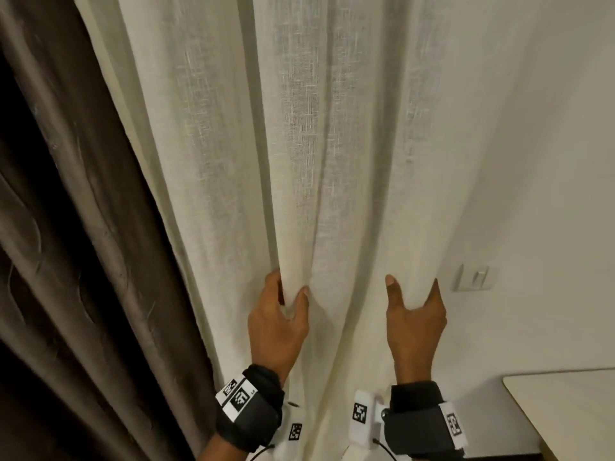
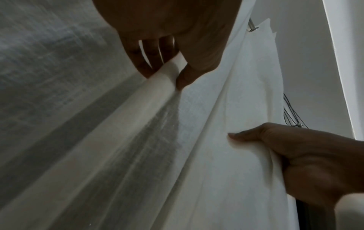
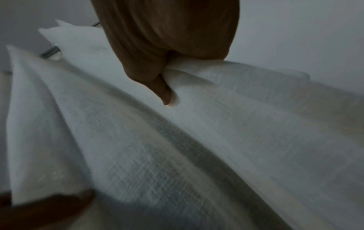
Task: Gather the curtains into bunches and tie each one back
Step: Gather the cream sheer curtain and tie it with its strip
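A cream sheer curtain (image 1: 299, 144) hangs in long folds in front of me. My left hand (image 1: 283, 304) pinches one fold of it between thumb and fingers; the left wrist view shows the same pinch on the sheer curtain (image 2: 169, 93) by my left hand (image 2: 167, 74). My right hand (image 1: 412, 304) grips the curtain's right edge, thumb in front and fingers behind the cloth. In the right wrist view my right hand (image 3: 169, 87) holds a bunched fold of the sheer curtain (image 3: 177, 155). A brown heavy curtain (image 1: 83, 261) hangs to the left, untouched.
A white wall (image 1: 532, 161) stands to the right, with a small wall hook plate (image 1: 474, 277) on it near my right hand. A pale tabletop corner (image 1: 565, 414) sits at the lower right. A metal curtain rod bracket (image 2: 253, 28) shows high up.
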`<state>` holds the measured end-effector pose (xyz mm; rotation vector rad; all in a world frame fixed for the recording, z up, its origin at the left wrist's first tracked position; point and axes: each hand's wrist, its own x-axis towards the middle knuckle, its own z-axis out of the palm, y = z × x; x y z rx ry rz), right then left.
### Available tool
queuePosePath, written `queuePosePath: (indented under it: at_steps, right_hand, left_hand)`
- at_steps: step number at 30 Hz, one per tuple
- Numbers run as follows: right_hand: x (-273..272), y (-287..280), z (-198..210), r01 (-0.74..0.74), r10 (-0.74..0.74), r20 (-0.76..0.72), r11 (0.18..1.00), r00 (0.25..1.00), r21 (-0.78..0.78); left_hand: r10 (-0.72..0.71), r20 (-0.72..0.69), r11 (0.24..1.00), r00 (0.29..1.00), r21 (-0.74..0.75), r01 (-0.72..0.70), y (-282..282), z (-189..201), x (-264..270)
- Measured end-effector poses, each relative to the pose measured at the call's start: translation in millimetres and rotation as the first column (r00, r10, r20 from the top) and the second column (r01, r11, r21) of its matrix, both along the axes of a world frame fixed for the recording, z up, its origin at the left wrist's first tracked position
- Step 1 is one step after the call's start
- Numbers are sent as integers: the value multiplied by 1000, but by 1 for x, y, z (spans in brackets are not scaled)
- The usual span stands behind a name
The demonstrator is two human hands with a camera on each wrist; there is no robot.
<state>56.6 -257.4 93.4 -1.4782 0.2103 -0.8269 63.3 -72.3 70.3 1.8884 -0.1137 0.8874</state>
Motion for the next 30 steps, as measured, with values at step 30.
queuePosePath:
  at_steps: [30]
  right_hand:
    - [6,75,8,-523,508,-124,820,852,-232]
  left_hand:
    - [59,224,937,973,324,-132,25,-15,-11]
